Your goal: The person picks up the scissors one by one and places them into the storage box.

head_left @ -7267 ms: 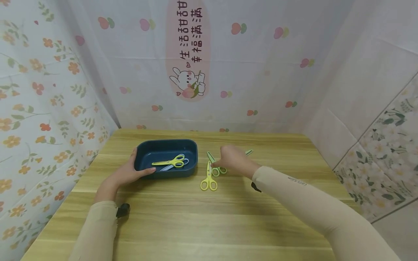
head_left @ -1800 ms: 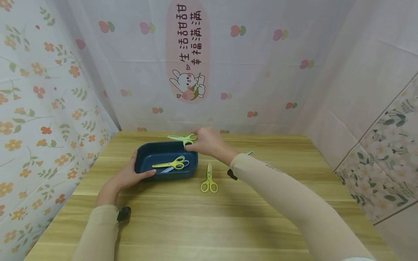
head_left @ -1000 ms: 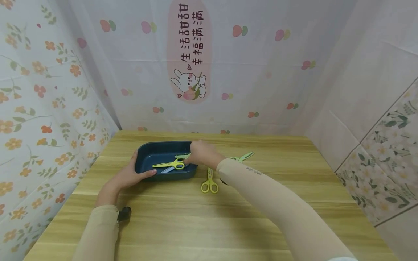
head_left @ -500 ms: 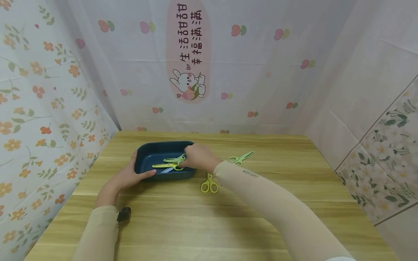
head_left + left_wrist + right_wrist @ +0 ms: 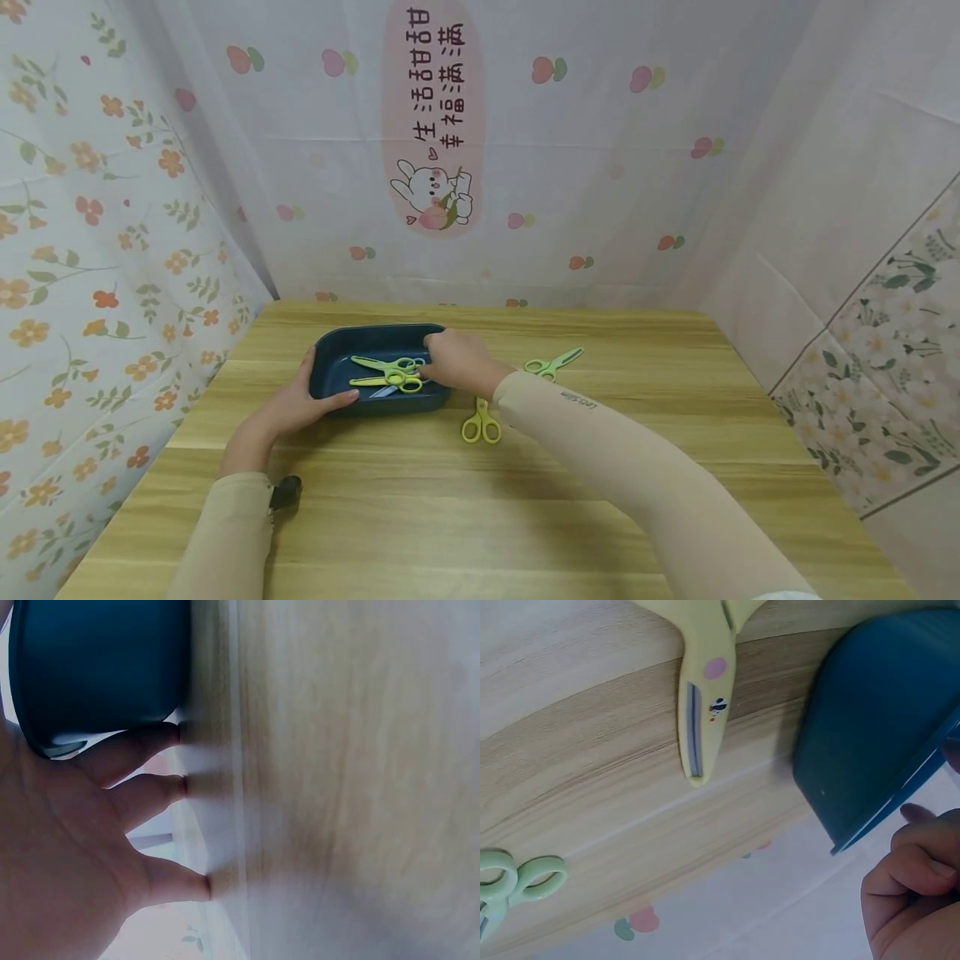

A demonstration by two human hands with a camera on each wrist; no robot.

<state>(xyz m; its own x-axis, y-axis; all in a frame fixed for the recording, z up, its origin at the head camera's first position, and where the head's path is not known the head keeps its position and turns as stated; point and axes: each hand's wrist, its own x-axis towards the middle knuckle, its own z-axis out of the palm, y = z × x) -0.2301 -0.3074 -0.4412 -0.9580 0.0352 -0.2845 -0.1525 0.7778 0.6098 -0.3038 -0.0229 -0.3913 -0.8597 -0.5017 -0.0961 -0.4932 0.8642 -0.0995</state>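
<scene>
In the head view I take the blue box (image 5: 405,405) as the dial of the clock; it stands on the wooden desk (image 5: 480,517). The left hand (image 5: 296,396) is at about half past eight: it is not closed, the fingers lie along the outer side, and the thumb rests on the near rim. The right hand (image 5: 459,358) is at three o'clock, over the rim. Its fingers are bent beside the handles of the green scissors (image 5: 375,364), and I cannot tell whether they pinch anything. The green scissors lie in the box across the yellow scissors (image 5: 367,382), both tips towards nine o'clock; the blue scissors (image 5: 386,390) are beneath, tip towards eight. On the desk, the outer yellow scissors (image 5: 482,407) are at four o'clock, partly hidden, and the outer green scissors (image 5: 553,366) at three, farther off.

In the left wrist view, the box is at ten o'clock and the left hand at eight. Three fingers are stretched and spread, their tips on the desk.

In the right wrist view, the box is at two o'clock, the right hand at four with curled fingers, the outer yellow scissors at twelve, the outer green scissors at eight.
</scene>
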